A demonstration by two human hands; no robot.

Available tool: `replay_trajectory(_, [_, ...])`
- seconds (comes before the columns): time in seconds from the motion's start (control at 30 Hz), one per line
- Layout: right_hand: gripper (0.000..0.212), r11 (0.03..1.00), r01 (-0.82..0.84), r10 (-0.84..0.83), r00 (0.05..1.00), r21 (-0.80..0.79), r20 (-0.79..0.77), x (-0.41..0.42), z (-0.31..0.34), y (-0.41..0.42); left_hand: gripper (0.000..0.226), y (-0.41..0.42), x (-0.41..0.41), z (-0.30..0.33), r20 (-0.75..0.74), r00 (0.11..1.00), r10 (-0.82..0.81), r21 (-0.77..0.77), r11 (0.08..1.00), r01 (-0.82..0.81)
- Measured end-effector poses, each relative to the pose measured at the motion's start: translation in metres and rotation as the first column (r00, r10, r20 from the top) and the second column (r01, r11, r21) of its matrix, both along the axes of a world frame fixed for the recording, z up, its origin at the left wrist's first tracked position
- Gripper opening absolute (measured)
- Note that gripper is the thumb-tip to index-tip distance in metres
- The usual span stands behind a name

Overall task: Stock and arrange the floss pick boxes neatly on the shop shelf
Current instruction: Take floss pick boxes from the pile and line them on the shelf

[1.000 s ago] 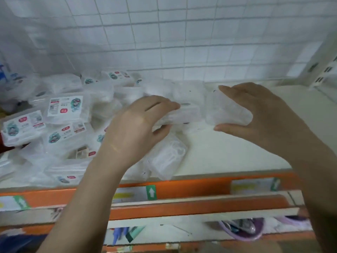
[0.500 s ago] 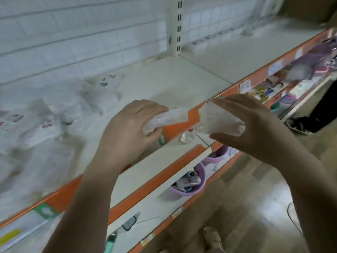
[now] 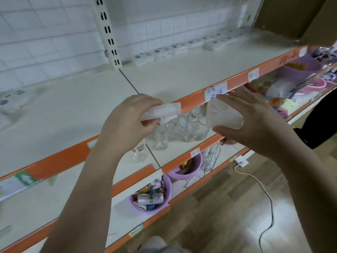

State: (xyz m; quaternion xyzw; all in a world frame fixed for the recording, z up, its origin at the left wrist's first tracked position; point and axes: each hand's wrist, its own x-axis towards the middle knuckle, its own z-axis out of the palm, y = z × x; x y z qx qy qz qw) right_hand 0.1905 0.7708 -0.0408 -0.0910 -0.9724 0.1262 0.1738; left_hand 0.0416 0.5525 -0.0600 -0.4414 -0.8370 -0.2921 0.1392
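Note:
My left hand (image 3: 127, 121) grips a clear floss pick box (image 3: 162, 111) edge-on, held in the air in front of the orange shelf edge. My right hand (image 3: 255, 121) holds a second clear floss pick box (image 3: 223, 115) by its sides, just to the right of the first. Both boxes hover off the white top shelf (image 3: 173, 75). A neat row of floss pick boxes (image 3: 164, 53) stands along the back of that shelf to the right. A few blurred boxes (image 3: 9, 103) lie at the far left.
A slotted upright post (image 3: 109, 33) splits the tiled back wall. Glass bottles (image 3: 184, 128) stand on the shelf below. Purple bowls (image 3: 151, 199) of small goods sit on lower shelves. A white cable (image 3: 262, 189) trails over the wooden floor. Someone in dark clothing (image 3: 322, 121) stands at the right.
Both hands lifted their boxes off the pile and carried them right as my view swung right. The loose pile has left the view; the tidy back row has come in.

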Motion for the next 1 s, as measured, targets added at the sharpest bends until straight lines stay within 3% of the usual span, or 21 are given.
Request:
replay_trajectory(0.43, [0.068,0.996,-0.059,0.058,0.998,0.062,0.016,-0.115,-0.004,0.156,0.029,0.149,-0.090,-0.001,-0.076,0.994,0.082,-0.009,0.996,-0.083])
replay_trajectory(0.73, [0.069,0.990,-0.138,0.135,0.977,0.009,0.167,-0.205,0.002,0.220,0.028,0.220,-0.133,0.009,-0.132,0.969,0.208,-0.125,0.966,-0.225])
replay_trajectory(1.0, [0.070,0.944,-0.328,0.329,0.927,-0.037,0.180,-0.245,-0.005,0.242,0.037,0.231,-0.122,-0.007,0.009,0.956,0.292,-0.162,0.944,-0.287])
